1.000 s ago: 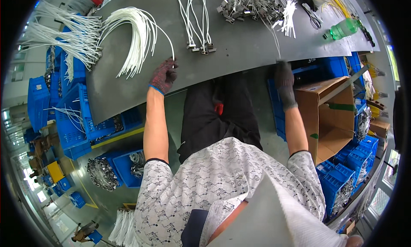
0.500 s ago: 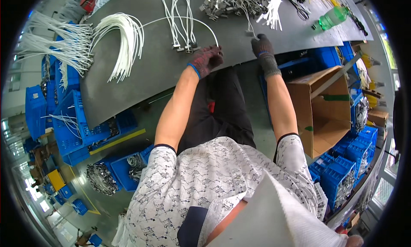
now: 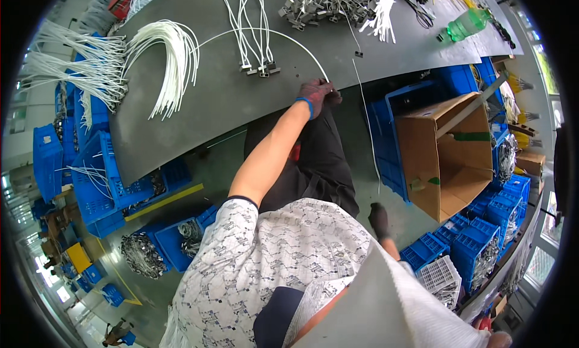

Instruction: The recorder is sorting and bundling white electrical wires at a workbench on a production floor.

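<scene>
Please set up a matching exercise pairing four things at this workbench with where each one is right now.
Things:
1. left hand
2. right hand
3. green bottle
4. cardboard box

Places:
a. lying on the grey table, far right
b. down by the person's side, off the table
c. at the table edge, on a white cable
d. on blue crates under the table

Pairs: 1-c, 2-b, 3-a, 4-d

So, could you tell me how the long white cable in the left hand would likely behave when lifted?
Probably floppy: the white cable arcs loosely from the left hand across the grey table. Likely light, being thin. It may snag neighbouring cables.
</scene>
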`<state>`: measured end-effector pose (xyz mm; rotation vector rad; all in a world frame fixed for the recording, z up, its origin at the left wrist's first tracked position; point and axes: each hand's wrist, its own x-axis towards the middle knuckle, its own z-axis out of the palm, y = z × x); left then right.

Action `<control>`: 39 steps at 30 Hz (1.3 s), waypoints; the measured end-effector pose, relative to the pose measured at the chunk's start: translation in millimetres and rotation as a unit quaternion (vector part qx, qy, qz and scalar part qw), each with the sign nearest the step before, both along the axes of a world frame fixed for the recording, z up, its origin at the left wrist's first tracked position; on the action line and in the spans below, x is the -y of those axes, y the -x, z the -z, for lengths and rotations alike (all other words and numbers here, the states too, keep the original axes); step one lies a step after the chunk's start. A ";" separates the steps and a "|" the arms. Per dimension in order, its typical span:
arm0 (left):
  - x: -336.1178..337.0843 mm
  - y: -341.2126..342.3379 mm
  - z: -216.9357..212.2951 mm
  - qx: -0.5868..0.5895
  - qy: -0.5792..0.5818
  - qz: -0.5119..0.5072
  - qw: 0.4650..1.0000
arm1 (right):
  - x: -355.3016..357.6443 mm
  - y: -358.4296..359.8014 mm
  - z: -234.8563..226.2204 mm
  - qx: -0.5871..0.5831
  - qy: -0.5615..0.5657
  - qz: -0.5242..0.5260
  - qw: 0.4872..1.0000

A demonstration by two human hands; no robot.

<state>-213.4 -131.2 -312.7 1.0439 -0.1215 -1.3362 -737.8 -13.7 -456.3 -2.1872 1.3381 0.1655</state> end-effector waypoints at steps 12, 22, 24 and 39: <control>43.7 -21.1 -95.8 0.178 0.117 -0.325 0.922 | 37.5 -100.1 -54.4 0.007 0.045 0.020 0.999; -33.1 -37.6 -109.1 0.460 -0.038 -0.045 0.886 | 31.5 -108.7 -55.3 -0.007 0.039 -0.007 0.999; -45.4 -28.6 -18.8 0.556 0.037 0.017 0.830 | 34.1 -114.0 -52.7 0.004 0.037 -0.037 0.999; -54.9 -7.3 -76.3 0.106 0.073 0.031 0.991 | 102.8 -330.6 -220.7 0.429 -0.147 0.141 0.880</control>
